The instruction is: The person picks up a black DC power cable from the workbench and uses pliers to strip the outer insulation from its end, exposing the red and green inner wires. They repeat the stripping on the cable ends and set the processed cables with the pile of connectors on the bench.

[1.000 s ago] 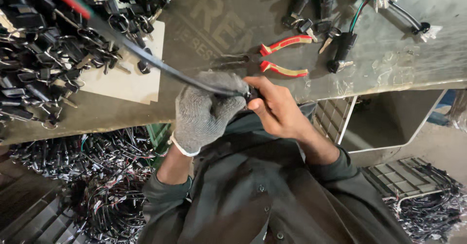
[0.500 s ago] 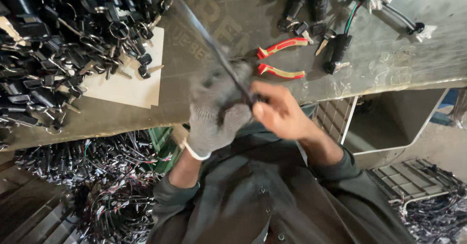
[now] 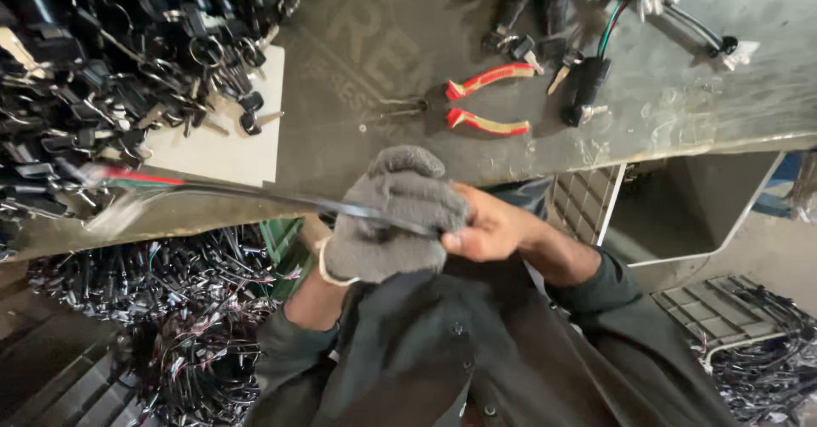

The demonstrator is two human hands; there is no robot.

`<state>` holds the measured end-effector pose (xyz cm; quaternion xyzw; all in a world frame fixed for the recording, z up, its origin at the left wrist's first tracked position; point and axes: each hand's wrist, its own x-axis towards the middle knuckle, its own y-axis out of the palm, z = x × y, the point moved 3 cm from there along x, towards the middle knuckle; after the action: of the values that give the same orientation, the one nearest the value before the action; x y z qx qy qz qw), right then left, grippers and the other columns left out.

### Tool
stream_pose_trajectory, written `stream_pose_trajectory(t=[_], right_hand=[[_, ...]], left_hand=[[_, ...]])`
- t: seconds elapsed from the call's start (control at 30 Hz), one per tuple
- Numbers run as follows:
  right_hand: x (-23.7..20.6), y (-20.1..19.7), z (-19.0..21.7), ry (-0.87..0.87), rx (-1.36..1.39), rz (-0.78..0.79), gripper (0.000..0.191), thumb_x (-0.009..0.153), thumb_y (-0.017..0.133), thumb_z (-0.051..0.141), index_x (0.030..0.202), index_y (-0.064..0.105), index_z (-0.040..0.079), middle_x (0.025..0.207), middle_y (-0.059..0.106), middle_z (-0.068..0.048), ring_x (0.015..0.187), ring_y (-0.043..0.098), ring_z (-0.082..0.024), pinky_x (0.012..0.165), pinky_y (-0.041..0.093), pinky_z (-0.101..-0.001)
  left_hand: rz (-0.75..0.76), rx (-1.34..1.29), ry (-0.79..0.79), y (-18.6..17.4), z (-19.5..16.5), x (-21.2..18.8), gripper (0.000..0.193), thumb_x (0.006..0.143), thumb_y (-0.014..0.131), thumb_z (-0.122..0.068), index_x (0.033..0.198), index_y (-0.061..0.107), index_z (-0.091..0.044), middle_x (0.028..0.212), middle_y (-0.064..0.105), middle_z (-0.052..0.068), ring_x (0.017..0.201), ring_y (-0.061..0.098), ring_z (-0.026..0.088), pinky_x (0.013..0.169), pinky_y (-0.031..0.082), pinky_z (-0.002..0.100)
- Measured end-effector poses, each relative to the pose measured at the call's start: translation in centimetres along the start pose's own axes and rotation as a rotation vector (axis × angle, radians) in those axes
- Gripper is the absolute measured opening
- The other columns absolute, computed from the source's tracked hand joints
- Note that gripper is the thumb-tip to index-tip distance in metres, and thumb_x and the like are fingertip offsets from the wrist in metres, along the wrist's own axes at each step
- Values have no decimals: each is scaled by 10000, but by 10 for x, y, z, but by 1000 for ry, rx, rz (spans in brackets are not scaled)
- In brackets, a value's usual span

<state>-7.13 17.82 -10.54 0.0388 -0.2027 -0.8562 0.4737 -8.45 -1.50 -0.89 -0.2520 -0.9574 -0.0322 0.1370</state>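
Head view: gloved left hand [image 3: 393, 219], bare right hand [image 3: 485, 230] grip black cable [image 3: 255, 196]; far end blurred.

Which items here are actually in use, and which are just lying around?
In use:
- gloved left hand
- bare right hand
- black sleeved cable with red and green wires, gripped by both

Lying about:
- red-handled pliers
- pile of black keyed switches
- white sheet
- grey worktable

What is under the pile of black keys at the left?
A white sheet lies on the workbench under the pile of black keys; how far it runs beneath them is covered.
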Motion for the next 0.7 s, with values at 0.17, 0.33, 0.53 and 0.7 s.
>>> stream_pose_trajectory(t=[0.17, 0.33, 0.53, 0.7], right_hand=[[-6, 9, -43, 128, 207, -413, 724, 1013, 690, 381, 1551, 364, 23, 1310, 569, -8, 996, 533, -49, 855, 460, -219], [18, 7, -18, 139, -174, -835, 588, 1032, 622, 483, 1373, 432, 43, 1115, 505, -84, 920, 484, -144, 822, 442, -319], [43, -7, 59, -84, -1380, -538, 750, 939, 678, 619, 1358, 511, 19, 1352, 508, -215, 1270, 487, -406, 1083, 373, -527], [41, -32, 62, 54, -1795, -475, 706, 956, 718, 637, 1343, 608, 56, 1312, 567, -144, 1210, 541, -352, 1075, 360, -515]], left_hand=[[-288, -138, -156, 10, 16, -12, 109, 990, 697, -143, 1054, 733, -62, 1093, 734, 67, 1106, 611, 197, 1019, 482, 336], [-367, -71, -248, 9, 28, -13, 333, 1060, 558, -162, 1351, 577, -2, 1339, 639, 111, 1248, 592, 226, 1117, 463, 376], [-545, -166, -260, 0, 30, -23, 345, 1062, 489, -182, 1364, 519, -18, 1162, 662, 55, 996, 634, 126, 931, 517, 310], [-590, 74, -210, 4, 27, -25, 233, 1134, 493, -148, 1299, 571, -3, 1105, 592, 75, 875, 540, 114, 787, 459, 260]])
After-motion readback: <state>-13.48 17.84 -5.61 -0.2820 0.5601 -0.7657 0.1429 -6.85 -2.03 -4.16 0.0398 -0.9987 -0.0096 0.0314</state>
